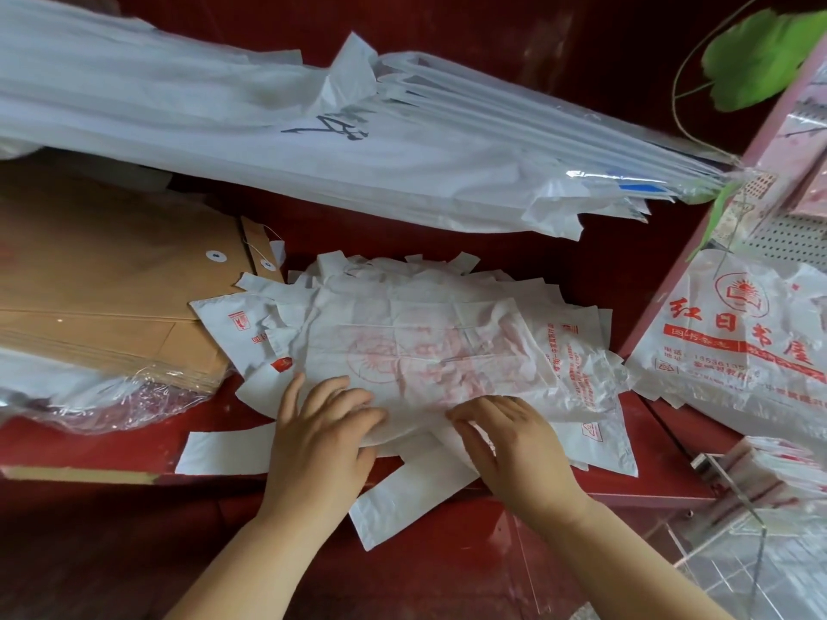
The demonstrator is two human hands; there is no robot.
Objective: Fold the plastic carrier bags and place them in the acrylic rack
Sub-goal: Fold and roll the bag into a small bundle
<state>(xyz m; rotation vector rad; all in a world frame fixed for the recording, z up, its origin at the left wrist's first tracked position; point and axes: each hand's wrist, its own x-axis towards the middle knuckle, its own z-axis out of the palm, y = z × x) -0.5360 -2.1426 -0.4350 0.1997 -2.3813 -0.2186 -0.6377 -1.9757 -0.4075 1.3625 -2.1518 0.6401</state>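
Left hand (322, 425) and right hand (512, 440) press open-fingered on the bag (429, 351). Limp and slippery, it likely needs pinching at its near edge.

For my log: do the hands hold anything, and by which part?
Left hand presses the near edge of the top carrier bag; right hand touches it, pinch uncertain.

Under your left hand (320, 434) and right hand (514, 449), the top carrier bag (425, 346) hides most of the pile of bags (595, 445). Its red print is too faint to read. Whether your right fingertips pinch its near edge cannot be determined. Right of your right hand, the frame edge cuts off the acrylic rack (756, 521) and the hanging printed bag (734, 351), whose small print is illegible. Beyond your left hand, the brown envelopes (103, 297) run off the left edge.
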